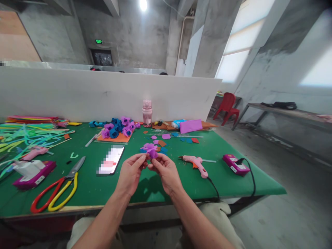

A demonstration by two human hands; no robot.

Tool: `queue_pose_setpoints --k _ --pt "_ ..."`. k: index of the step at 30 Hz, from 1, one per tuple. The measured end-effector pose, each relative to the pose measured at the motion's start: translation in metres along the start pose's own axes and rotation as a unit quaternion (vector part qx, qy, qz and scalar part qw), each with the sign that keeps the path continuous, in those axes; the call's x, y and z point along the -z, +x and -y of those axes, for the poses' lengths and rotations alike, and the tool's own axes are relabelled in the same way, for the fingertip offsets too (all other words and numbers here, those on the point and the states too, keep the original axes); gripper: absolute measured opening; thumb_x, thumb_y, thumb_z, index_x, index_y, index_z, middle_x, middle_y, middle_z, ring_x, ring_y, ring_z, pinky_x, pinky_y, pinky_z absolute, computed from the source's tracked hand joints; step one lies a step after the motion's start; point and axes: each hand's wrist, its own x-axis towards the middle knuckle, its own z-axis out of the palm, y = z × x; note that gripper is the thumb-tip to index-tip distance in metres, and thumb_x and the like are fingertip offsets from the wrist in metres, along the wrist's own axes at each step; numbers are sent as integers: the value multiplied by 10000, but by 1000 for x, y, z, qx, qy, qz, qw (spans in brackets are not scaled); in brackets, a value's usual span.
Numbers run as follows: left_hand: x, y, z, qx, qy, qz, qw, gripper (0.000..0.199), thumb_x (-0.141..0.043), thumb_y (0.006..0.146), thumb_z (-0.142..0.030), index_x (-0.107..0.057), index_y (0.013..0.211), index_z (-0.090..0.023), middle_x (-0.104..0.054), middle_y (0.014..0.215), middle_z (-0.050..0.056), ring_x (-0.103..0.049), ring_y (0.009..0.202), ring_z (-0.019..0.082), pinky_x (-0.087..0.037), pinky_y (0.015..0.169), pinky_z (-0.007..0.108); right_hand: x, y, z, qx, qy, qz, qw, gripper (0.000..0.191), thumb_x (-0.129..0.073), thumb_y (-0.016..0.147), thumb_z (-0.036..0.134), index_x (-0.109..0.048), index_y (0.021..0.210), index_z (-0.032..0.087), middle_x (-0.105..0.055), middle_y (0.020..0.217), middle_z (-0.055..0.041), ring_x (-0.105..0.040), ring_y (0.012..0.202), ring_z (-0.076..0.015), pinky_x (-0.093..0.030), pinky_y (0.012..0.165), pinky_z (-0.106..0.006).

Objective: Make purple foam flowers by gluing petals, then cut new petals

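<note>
A purple paper flower (150, 148) is held up between both hands over the green table. My left hand (132, 169) pinches it from the left with thumb and fingertips. From the right, my right hand (166, 171) grips its lower edge in the same way. The fingertips of both hands partly hide the base of the flower. Blue and brown paper pieces (163, 143) lie just behind it. A pink glue gun (196, 164) rests to the right of my right hand, and a phone (112, 159) lies left of my left hand.
Red-and-yellow-handled scissors (62, 188) lie front left, near a purple power strip (35, 175). Finished purple and blue flowers (118, 127) sit on orange paper. A pink bottle (147, 113) stands by the white partition (114, 91). Another purple power block (235, 165) with a cord is at right.
</note>
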Motion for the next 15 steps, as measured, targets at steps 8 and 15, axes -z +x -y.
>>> queue_pose_setpoints --k 8,15 --pt "6 2 8 -49 152 -27 987 219 -749 644 -325 -726 768 -146 -686 712 27 -548 651 117 -424 626 218 -1 0 0 -4 103 -13 995 262 -807 608 240 -631 792 180 -676 705 28 -634 606 -70 -524 649 -173" --pt "3 3 9 -31 123 -22 992 266 -777 608 -331 -734 796 -147 -710 774 48 -595 733 153 -453 694 246 -5 -3 -4 -26 107 3 994 277 -810 602 253 -638 801 166 -683 681 20 -635 575 -75 -535 619 -179"
